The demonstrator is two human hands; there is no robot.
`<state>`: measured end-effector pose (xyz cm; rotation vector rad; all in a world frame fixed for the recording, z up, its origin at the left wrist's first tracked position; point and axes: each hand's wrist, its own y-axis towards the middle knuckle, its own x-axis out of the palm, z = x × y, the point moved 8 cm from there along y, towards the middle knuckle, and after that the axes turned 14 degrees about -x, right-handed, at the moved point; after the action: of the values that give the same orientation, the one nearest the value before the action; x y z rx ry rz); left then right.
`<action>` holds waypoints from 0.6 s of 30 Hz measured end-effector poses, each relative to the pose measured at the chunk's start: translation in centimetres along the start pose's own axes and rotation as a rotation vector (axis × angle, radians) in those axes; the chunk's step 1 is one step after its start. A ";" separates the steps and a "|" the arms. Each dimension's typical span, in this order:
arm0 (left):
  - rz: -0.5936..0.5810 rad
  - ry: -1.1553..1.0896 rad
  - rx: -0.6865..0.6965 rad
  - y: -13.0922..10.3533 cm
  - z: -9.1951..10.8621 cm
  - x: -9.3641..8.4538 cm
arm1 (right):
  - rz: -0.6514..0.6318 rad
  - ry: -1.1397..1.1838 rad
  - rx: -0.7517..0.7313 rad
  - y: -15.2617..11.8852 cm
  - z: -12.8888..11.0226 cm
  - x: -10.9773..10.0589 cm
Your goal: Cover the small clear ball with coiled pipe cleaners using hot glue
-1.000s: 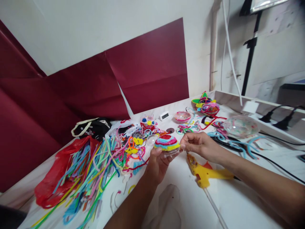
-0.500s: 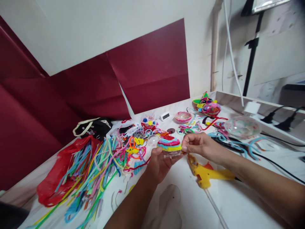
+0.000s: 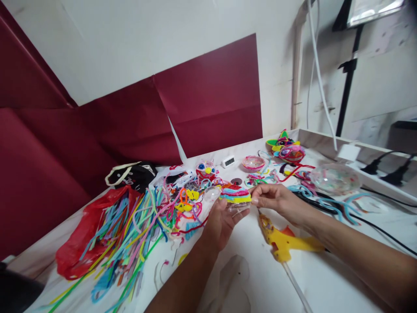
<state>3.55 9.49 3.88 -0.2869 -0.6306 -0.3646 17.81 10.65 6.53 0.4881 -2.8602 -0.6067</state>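
My left hand (image 3: 222,222) is closed round a clear plastic half-shell (image 3: 237,207), its thumb on the near side and fingers underneath. Bands of fuzzy pipe cleaner (image 3: 235,194) in red, pink, light blue and yellow cover the shell's upper part; the lower part is bare and see-through. At the shell's right edge, my right hand (image 3: 273,200) pinches with thumb and forefinger at the end of the yellow band. Whether it grips the pipe cleaner or the rim, I cannot make out. A yellow hot glue gun (image 3: 286,243) with a clear glue stick lies just below my right hand.
Loose pipe cleaners (image 3: 140,234) spill from a red plastic bag (image 3: 76,243) at left. Behind are a black pouch (image 3: 132,176), a small white digital clock (image 3: 228,161), a pink-rimmed bowl (image 3: 253,163) and decorated figures (image 3: 286,150). Clear shell (image 3: 335,179) and black cables (image 3: 316,203) lie right.
The camera view has shifted slightly, so everything sits a little lower and further right. The shell is tilted a bit more, showing less of its red top. Both hands keep their places on it.
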 end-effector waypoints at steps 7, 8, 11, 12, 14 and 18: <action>0.022 0.043 -0.054 0.7 -0.5 -0.5 | 0.043 0.029 0.052 -0.2 0.5 -0.1; 0.030 0.044 -0.057 0.8 -0.5 -0.8 | 0.049 0.044 0.069 -0.3 0.6 0.0; 0.064 0.062 -0.018 0.9 -0.2 -1.4 | 0.053 0.049 0.078 -0.3 0.6 0.3; 0.073 0.078 0.010 0.9 0.1 -1.5 | 0.055 0.038 0.062 -0.3 0.5 0.2; 0.097 0.119 0.067 0.9 0.6 -1.7 | 0.057 0.005 0.025 -0.1 0.4 -0.1; 0.119 0.159 0.122 0.7 1.2 -1.5 | 0.044 -0.075 -0.031 0.1 0.3 -0.8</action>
<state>2.11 10.87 3.79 -0.1761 -0.4751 -0.2313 18.41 11.11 6.17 0.4042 -2.9184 -0.6750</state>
